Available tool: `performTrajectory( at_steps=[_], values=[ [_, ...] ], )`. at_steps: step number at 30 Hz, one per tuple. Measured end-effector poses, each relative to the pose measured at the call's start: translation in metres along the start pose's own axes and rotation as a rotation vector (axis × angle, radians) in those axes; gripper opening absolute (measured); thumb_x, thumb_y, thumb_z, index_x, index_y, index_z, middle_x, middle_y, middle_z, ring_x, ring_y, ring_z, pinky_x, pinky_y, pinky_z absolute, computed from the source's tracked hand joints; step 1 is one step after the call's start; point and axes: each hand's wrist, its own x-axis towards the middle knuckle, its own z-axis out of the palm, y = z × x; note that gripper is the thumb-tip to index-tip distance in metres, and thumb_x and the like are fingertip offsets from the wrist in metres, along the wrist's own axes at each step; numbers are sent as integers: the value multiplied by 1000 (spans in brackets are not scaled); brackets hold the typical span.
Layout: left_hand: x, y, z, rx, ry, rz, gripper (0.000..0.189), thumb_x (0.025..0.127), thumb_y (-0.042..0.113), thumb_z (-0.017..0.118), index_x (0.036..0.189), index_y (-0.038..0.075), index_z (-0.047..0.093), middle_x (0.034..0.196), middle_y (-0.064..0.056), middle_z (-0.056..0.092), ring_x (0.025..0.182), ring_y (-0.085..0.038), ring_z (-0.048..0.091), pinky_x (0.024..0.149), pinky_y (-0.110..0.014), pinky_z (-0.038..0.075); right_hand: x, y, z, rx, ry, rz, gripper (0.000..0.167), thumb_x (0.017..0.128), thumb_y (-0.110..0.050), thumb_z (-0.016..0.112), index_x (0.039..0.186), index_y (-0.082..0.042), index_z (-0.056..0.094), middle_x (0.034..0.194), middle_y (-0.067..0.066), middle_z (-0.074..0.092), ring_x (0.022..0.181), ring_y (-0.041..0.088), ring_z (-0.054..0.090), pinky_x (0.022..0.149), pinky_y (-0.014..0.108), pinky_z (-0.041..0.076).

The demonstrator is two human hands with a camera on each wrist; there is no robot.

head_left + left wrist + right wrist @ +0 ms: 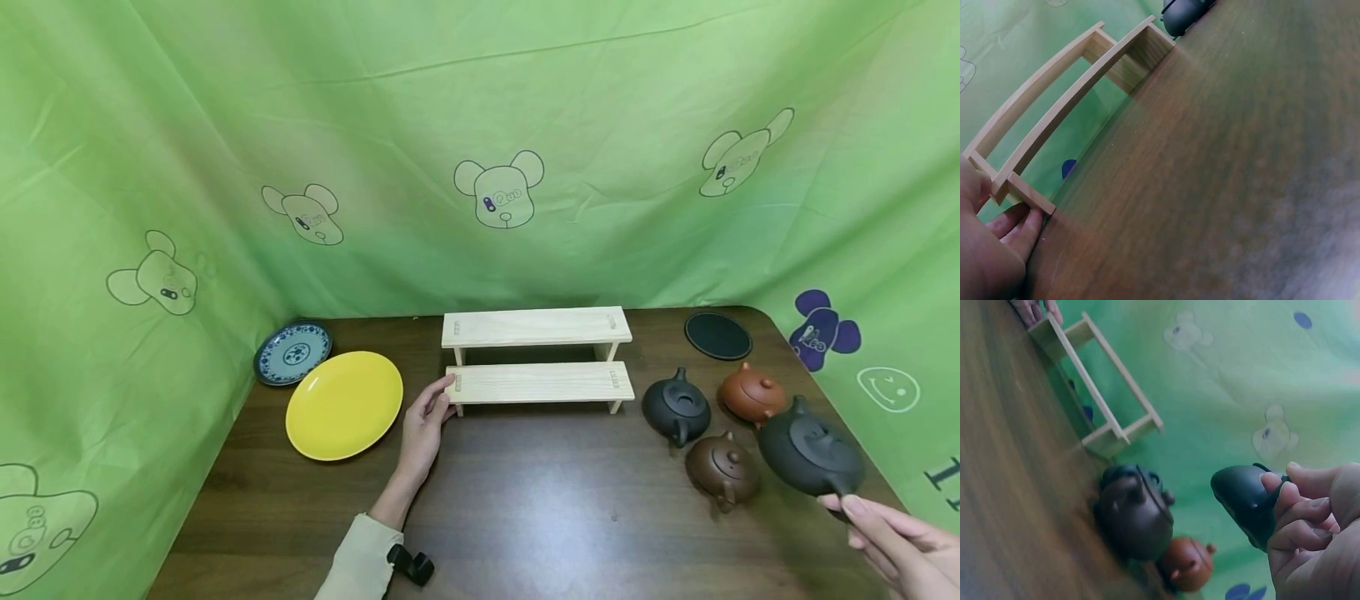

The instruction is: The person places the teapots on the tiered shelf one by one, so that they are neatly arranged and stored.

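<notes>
My right hand (900,537) pinches the handle of a black teapot (806,450) between thumb and fingers. In the right wrist view this teapot (1241,490) is off the table, in the air beside the others. A two-step light wooden shelf (540,383) stands at the back middle. At the left end of its lower step, my left hand (423,429) grips the board. Seen from the left wrist, the fingers (1025,228) curl in beside the shelf's short leg. Another black teapot (671,408), a dark brown teapot (722,473) and a reddish-brown teapot (752,394) sit right of the shelf.
A yellow plate (345,408) lies left of the shelf, with a blue patterned plate (292,354) behind it at the left edge. A black oval disc (717,336) lies at the back right. Green cloth (502,100) hangs around the brown table (525,500).
</notes>
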Motion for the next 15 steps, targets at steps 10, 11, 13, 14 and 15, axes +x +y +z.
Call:
performTrajectory(
  at_steps=[10, 11, 13, 14, 15],
  values=[
    [0, 0, -1, -1, -10, 3, 37, 117, 6, 55, 152, 1, 64, 159, -18, 61, 133, -21, 65, 112, -36, 60, 15, -22, 33, -5, -56, 16, 31, 115, -9, 62, 112, -22, 90, 81, -5, 70, 78, 3, 63, 62, 15, 49],
    [0, -1, -1, -2, -10, 5, 37, 117, 6, 55, 152, 1, 64, 159, -18, 61, 133, -21, 65, 112, -36, 60, 17, -23, 37, 21, -72, 8, 31, 115, -8, 61, 113, -20, 90, 83, -5, 71, 78, 2, 62, 58, 18, 46],
    [0, -1, -1, -1, -9, 6, 37, 117, 6, 55, 152, 1, 64, 159, -18, 61, 134, -23, 65, 112, -36, 60, 21, -25, 45, 82, -110, -19, 32, 115, -4, 59, 115, -15, 89, 89, -6, 75, 76, 4, 61, 56, 23, 44],
    [0, -2, -1, -1, -8, 5, 37, 117, 6, 55, 152, 1, 65, 159, -18, 61, 134, -23, 64, 112, -35, 60, 23, -26, 49, 110, -127, -33, 32, 115, -2, 58, 116, -12, 89, 92, -6, 78, 75, 4, 60, 54, 24, 42],
    [0, -2, -1, -1, -8, 5, 37, 117, 6, 55, 152, 1, 65, 159, -18, 61, 135, -24, 64, 112, -35, 60, 25, -27, 53, 126, -142, -45, 33, 115, 0, 57, 117, -10, 88, 96, -6, 80, 76, 4, 60, 55, 25, 42]
  ],
)
